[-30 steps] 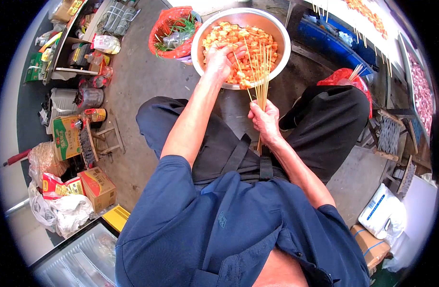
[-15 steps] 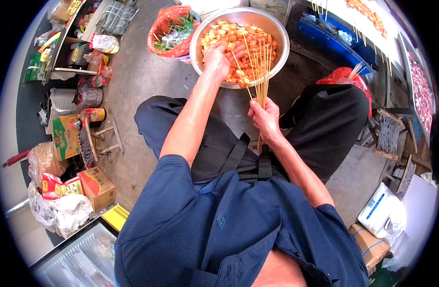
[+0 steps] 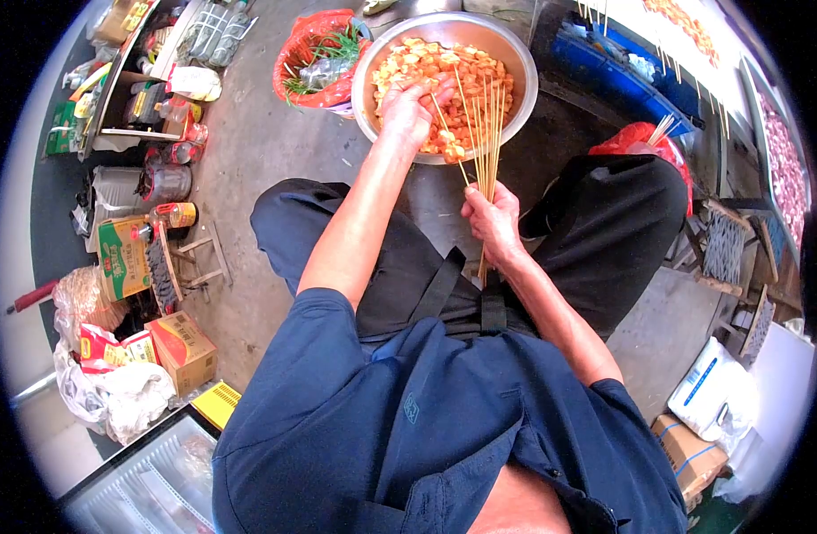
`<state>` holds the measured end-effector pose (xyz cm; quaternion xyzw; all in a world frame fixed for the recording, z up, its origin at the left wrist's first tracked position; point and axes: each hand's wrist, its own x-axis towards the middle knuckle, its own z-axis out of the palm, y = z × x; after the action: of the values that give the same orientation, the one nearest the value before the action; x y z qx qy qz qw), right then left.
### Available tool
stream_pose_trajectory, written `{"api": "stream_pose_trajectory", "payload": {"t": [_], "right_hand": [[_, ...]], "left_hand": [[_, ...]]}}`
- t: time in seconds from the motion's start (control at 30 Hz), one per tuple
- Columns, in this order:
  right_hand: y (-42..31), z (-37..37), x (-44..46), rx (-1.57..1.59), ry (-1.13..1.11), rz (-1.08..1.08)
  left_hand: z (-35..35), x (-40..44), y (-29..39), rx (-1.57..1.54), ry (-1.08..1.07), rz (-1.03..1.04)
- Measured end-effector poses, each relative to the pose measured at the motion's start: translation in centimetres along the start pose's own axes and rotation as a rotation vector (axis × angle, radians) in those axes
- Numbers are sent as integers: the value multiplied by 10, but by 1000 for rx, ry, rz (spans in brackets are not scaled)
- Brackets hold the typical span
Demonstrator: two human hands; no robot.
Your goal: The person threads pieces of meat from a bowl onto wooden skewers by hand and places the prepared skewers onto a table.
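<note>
A wide metal bowl (image 3: 522, 67) holds many small orange-red coated meat pieces (image 3: 439, 64). My left hand (image 3: 406, 111) is over the left part of the bowl, its fingers bent at the pieces; what they hold, if anything, is too small to make out. My right hand (image 3: 495, 218) is closed round a bundle of thin wooden skewers (image 3: 490, 147) just below the bowl's near rim. The skewers fan upward over the bowl. One leans left toward my left hand, with pieces on it near its middle.
A red-bagged bucket (image 3: 293, 67) with greens stands left of the bowl. Right are a blue bin (image 3: 604, 76), a red bag (image 3: 631, 141) with skewers and a tray of pink meat (image 3: 782, 169). Shelves, bottles and a cardboard box (image 3: 181, 350) line the left side.
My left hand dipped slightly into the pieces and its fingers have shifted a little at the bowl. My right hand keeps its hold on the skewers, almost unmoved.
</note>
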<state>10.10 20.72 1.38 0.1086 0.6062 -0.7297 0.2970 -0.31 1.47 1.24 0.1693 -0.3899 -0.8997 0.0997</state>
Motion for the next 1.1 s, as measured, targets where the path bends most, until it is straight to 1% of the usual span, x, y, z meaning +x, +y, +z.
{"api": "stream_pose_trajectory", "payload": {"t": [0.23, 0.3, 0.4, 0.5, 0.63, 0.7, 0.73, 0.8, 0.83, 0.9, 0.93, 1.0, 1.03, 1.1], "right_hand": [[2, 0, -3, -23, 9, -38], [5, 1, -2, -31, 25, -106], [9, 2, 0, 0, 32, -143], [11, 1, 0, -37, 49, -141], [15, 1, -1, -27, 44, -177], [17, 2, -2, -10, 55, -222], [18, 1, -4, -11, 55, -220], [14, 3, -9, -20, 80, -176], [14, 3, -8, -21, 79, -176], [16, 2, -10, -28, 78, -149], [16, 1, -9, -32, 73, -150], [15, 0, -8, 101, 40, -58], [17, 1, -7, 127, 44, -58], [14, 1, -14, 142, 32, -23]], "left_hand": [[3, -2, -1, -29, 87, -32], [4, -4, -4, 24, 146, -17], [3, -3, -7, -22, 83, 37], [4, -6, -8, -46, 36, 25], [2, -5, -16, -26, 106, 5], [7, -10, -15, 84, 132, -30], [6, -10, -17, 84, 133, -31], [2, -8, -20, -45, 82, -207], [1, -7, -22, -46, 82, -206], [5, -11, -25, 15, 78, -118], [6, -12, -24, 11, 80, -113], [9, -18, -22, 34, 73, -122], [10, -20, -18, 70, 39, -142], [9, -24, -21, 69, 36, -136]]}}
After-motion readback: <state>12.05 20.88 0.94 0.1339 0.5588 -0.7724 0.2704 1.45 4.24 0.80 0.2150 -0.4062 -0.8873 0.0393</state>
